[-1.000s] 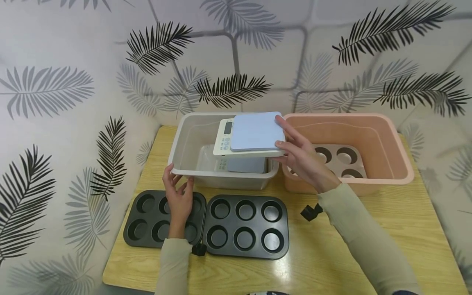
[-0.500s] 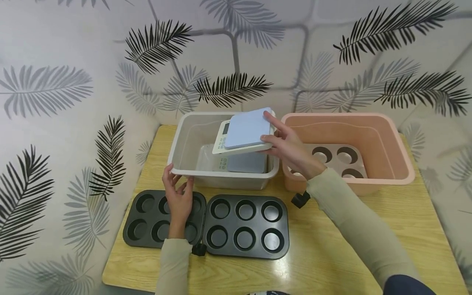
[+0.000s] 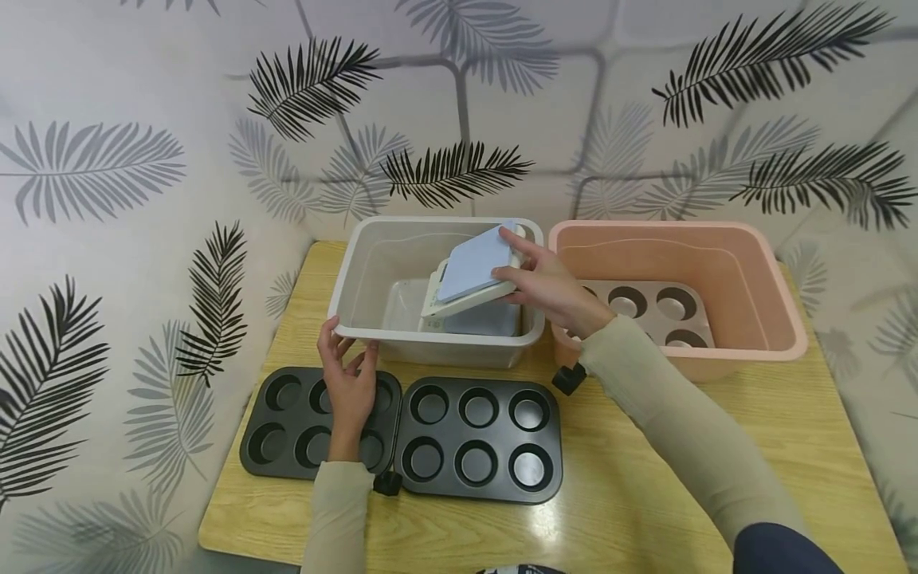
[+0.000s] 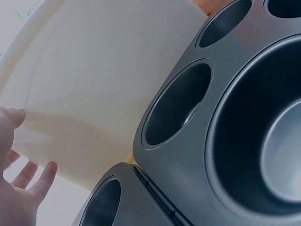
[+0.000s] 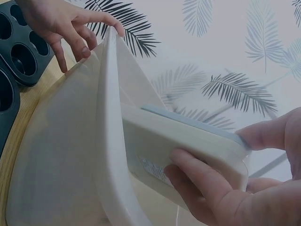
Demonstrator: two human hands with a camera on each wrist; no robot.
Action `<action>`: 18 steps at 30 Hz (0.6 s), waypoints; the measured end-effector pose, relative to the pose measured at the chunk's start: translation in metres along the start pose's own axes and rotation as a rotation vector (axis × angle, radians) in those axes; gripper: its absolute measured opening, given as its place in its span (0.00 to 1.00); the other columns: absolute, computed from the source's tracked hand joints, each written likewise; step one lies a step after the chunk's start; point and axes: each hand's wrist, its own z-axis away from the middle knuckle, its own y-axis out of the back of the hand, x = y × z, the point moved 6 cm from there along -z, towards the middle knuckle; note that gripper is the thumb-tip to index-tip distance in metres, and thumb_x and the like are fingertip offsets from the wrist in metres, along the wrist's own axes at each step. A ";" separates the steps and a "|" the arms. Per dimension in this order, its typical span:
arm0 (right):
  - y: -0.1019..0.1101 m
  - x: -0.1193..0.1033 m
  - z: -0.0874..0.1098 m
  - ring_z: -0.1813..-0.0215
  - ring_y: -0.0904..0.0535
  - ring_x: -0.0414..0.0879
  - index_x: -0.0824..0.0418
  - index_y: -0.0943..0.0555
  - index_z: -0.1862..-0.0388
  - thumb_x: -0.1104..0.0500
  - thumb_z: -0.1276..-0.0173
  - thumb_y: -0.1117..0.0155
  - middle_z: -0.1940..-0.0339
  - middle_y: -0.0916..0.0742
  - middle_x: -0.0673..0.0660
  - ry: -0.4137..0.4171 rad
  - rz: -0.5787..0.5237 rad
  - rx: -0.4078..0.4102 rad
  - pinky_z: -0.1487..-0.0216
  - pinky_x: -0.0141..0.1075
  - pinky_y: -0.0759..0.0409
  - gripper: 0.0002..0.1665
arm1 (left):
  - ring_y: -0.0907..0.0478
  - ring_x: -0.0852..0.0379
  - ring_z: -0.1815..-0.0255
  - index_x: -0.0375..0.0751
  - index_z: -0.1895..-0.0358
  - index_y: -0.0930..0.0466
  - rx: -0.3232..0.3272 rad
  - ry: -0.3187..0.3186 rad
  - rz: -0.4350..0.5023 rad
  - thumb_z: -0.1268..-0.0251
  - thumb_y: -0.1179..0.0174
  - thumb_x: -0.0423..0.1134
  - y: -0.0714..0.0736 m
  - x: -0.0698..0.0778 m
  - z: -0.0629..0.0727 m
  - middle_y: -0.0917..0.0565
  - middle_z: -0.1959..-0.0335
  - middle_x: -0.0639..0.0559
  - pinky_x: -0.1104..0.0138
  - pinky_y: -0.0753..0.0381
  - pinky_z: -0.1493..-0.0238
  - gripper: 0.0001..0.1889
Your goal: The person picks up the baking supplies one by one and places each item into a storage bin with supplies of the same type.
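Observation:
My right hand (image 3: pixel 541 283) grips the right edge of a white kitchen scale (image 3: pixel 466 279) with a pale blue platform. The scale tilts, its left end lowered inside the white plastic bin (image 3: pixel 430 335). Beneath it, on the bin's floor, lies a second scale (image 3: pixel 488 320), partly covered. In the right wrist view, the fingers press the held scale's underside (image 5: pixel 188 146) and the thumb lies along its upper edge. My left hand (image 3: pixel 349 391) holds the bin's front left corner, with a finger over the rim and the thumb near the outer wall.
A pink bin (image 3: pixel 739 263) stands to the right with a light-coloured muffin tin (image 3: pixel 649 311) inside. Two dark muffin tins, one left (image 3: pixel 287 430) and one middle (image 3: pixel 476 438), lie on the wooden table (image 3: pixel 645 494) before the white bin. Leaf-patterned cloth hangs behind.
My right hand has moved left and down, tilting the scale more steeply and lowering its left end into the white bin. The left hand has stayed at the corner.

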 end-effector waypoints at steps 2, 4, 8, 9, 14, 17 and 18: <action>-0.001 0.000 -0.003 0.26 0.22 0.58 0.44 0.46 0.07 0.66 0.17 0.39 0.14 0.39 0.71 -0.007 0.011 -0.001 0.33 0.50 0.14 0.48 | 0.27 0.46 0.25 0.47 0.15 0.43 -0.003 -0.004 0.002 0.20 0.37 0.30 0.000 0.000 -0.001 0.30 0.21 0.37 0.75 0.18 0.38 0.37; -0.002 0.001 -0.005 0.27 0.22 0.58 0.44 0.46 0.07 0.65 0.17 0.40 0.13 0.41 0.70 -0.016 0.006 -0.003 0.32 0.51 0.15 0.47 | 0.27 0.46 0.26 0.47 0.15 0.44 -0.003 -0.007 0.002 0.20 0.37 0.30 0.001 0.000 -0.001 0.30 0.21 0.38 0.75 0.18 0.39 0.37; -0.005 0.004 -0.010 0.29 0.21 0.59 0.45 0.47 0.07 0.64 0.16 0.41 0.11 0.43 0.69 -0.021 0.017 -0.019 0.32 0.50 0.15 0.47 | 0.27 0.45 0.26 0.47 0.15 0.44 -0.002 -0.008 0.005 0.19 0.37 0.31 0.002 0.000 0.000 0.30 0.21 0.38 0.75 0.18 0.39 0.37; -0.006 0.006 -0.011 0.28 0.21 0.59 0.46 0.48 0.07 0.65 0.16 0.41 0.10 0.44 0.68 -0.023 0.014 -0.024 0.31 0.50 0.15 0.47 | 0.27 0.45 0.25 0.47 0.15 0.43 -0.001 -0.008 0.005 0.19 0.36 0.31 0.003 0.000 0.000 0.30 0.21 0.38 0.75 0.18 0.39 0.37; -0.007 0.011 -0.012 0.24 0.25 0.60 0.47 0.48 0.07 0.66 0.17 0.41 0.09 0.44 0.67 -0.038 0.026 -0.037 0.27 0.57 0.19 0.48 | 0.27 0.43 0.25 0.47 0.15 0.43 0.001 -0.001 0.008 0.20 0.36 0.30 0.003 0.001 -0.001 0.30 0.21 0.38 0.72 0.17 0.39 0.37; -0.006 0.009 -0.001 0.36 0.16 0.57 0.48 0.51 0.06 0.65 0.17 0.42 0.19 0.30 0.73 -0.042 0.150 -0.060 0.38 0.51 0.10 0.49 | 0.28 0.44 0.25 0.47 0.15 0.43 -0.003 0.007 0.016 0.20 0.36 0.29 0.002 0.001 -0.001 0.30 0.21 0.37 0.72 0.17 0.39 0.38; -0.006 0.006 0.005 0.42 0.12 0.56 0.50 0.53 0.06 0.63 0.16 0.42 0.28 0.22 0.74 -0.039 0.225 -0.074 0.43 0.48 0.08 0.49 | 0.28 0.45 0.26 0.46 0.15 0.43 -0.005 0.008 0.017 0.21 0.36 0.29 0.001 0.001 -0.001 0.30 0.21 0.37 0.72 0.17 0.39 0.38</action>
